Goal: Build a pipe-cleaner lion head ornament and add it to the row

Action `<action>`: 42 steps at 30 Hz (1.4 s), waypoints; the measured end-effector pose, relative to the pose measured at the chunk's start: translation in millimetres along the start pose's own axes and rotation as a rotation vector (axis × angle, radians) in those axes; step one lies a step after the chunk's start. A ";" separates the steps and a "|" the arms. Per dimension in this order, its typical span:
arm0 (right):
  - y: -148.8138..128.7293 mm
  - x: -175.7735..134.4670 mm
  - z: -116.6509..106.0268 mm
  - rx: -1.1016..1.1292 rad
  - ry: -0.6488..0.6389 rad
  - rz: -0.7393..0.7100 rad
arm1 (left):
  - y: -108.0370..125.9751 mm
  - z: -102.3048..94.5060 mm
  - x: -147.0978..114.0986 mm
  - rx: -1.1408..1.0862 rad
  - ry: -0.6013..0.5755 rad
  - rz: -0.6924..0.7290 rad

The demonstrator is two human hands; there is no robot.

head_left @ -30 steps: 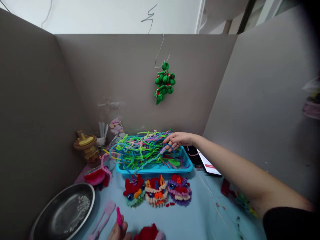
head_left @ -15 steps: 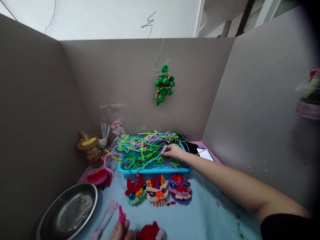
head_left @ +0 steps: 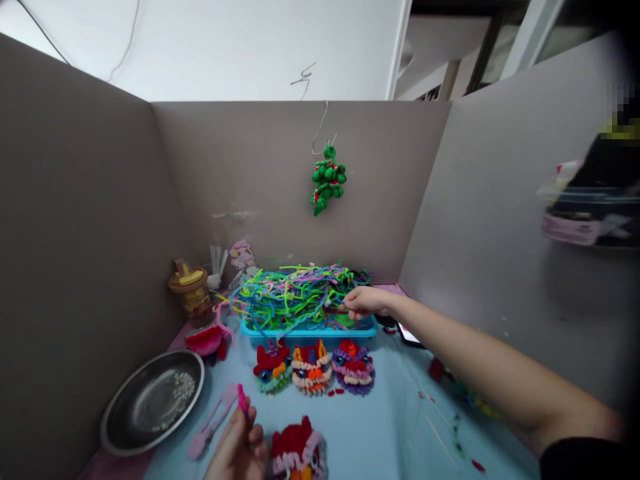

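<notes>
My left hand [head_left: 239, 441] is closed at the lower middle, its thumb and fingers pinching a bright pink twisted fuzzy piece [head_left: 243, 399] that points up. Over the right side of a blue tray [head_left: 310, 333] my right hand [head_left: 365, 302] reaches in, fingertips pressed together. What they hold, if anything, is too small to make out. Green, blue and pink pipe cleaners [head_left: 295, 293] lie tangled in a heap in the tray. Just right of my left hand is a red lion-head figure [head_left: 295, 443] with lilac trim, cut off by the lower edge.
Three finished-looking lion heads [head_left: 311, 369] stand before the tray. A metal bowl [head_left: 145, 407] with small white pieces lies left, beside a pale pink fuzzy strip [head_left: 213, 423]. A lidded jar [head_left: 191, 290] stands back left. Grey panels [head_left: 270, 153] enclose the table; a green ornament [head_left: 329, 180] hangs behind.
The view has shifted, showing more of the table front. My right hand has moved slightly right, and the lilac piece at its fingertips no longer shows. My left hand still holds the pink piece.
</notes>
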State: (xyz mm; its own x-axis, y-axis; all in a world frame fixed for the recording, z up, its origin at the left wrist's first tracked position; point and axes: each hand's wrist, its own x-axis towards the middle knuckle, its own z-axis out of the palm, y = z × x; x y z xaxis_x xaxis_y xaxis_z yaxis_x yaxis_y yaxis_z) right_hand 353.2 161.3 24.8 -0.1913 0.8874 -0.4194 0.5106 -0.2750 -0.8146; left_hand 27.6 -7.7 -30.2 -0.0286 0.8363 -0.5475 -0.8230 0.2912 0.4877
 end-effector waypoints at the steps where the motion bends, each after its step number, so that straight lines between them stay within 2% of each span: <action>1: -0.3 -10.0 -3.1 0.031 -0.043 -0.022 | 0.2 2.7 -2.9 0.010 0.010 0.007; 3: -2.6 -29.3 -2.8 0.072 -0.102 -0.092 | -0.4 8.2 -10.0 0.028 0.009 0.055; 6: -10.5 -59.1 16.9 0.036 -0.069 -0.257 | -4.3 14.4 -21.5 0.060 -0.053 0.187; 10: -20.0 -108.9 77.1 -0.065 0.065 -0.453 | -13.5 15.7 -31.0 0.218 -0.291 0.321; 14: -17.3 -157.2 148.9 -0.038 0.158 -0.524 | -25.2 12.8 -37.3 0.508 -0.600 0.425; 16: -12.4 -170.0 176.8 0.028 0.236 -0.539 | -30.2 11.1 -40.1 0.596 -0.702 0.448; 19: -4.7 -173.5 201.1 0.157 0.267 -0.491 | -33.8 8.3 -40.8 0.650 -0.786 0.448; 25: 6.2 -161.3 213.5 0.322 0.171 -0.483 | -30.6 4.4 -33.0 0.683 -0.699 0.536; 29: 18.2 -153.2 215.9 0.366 0.117 -0.455 | -31.3 4.7 -30.5 0.711 -0.686 0.523; 31: 24.0 -150.1 216.1 0.291 0.168 -0.498 | -33.2 5.4 -30.5 0.725 -0.696 0.505; 35: 29.3 -149.0 219.0 -0.024 0.482 -0.794 | -37.8 6.3 -29.5 0.709 -0.688 0.523; 36: 29.4 -149.5 220.9 -0.065 0.527 -0.844 | -38.8 6.3 -28.9 0.698 -0.678 0.539; 38: 29.5 -150.2 225.3 -0.070 0.535 -0.869 | -40.4 5.9 -27.7 0.677 -0.646 0.571; 42: 31.3 -147.3 232.4 0.021 0.501 -0.792 | -42.3 4.9 -26.8 0.671 -0.626 0.617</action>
State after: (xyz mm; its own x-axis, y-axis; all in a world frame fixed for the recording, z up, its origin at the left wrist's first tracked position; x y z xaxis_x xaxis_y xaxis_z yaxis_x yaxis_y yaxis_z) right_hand 202.5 -64.0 -31.9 -0.0911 0.8735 0.4783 0.3699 0.4756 -0.7981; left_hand 66.0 -40.1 -32.8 0.1202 0.9568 0.2649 -0.2859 -0.2221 0.9322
